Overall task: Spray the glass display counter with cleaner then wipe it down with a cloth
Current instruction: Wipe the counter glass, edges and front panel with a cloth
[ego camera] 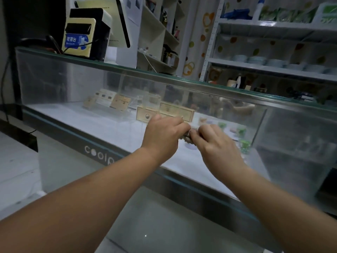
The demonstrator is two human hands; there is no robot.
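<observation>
Both hands meet in front of the glass point(73, 84), and between them sits the cloth point(188, 138), a small grey wad with only a sliver showing. The left hand point(164, 136) curls its fingers over the wad from above. The right hand point(217, 143) pinches its near end with thumb and curled fingers, so both are clamped on it, close together. That looks to me like bunching it into a pad fit for wiping, a two-handed job before one hand takes over. Neither hand holds a sprayer, so the spray step is either done or waiting. The pane looks hazy, but whether that is cleaner or glare I cannot tell. Nor can I tell if the wad touches the pane or hangs just off it. Beyond the hands, through the pane, wooden boxes point(175, 110) stand together, and green items point(244, 143) sit just right of the right hand. Up and left of the left hand a till point(94, 33) rests on the surface point(164, 77), so wiping the top there means working round it.
</observation>
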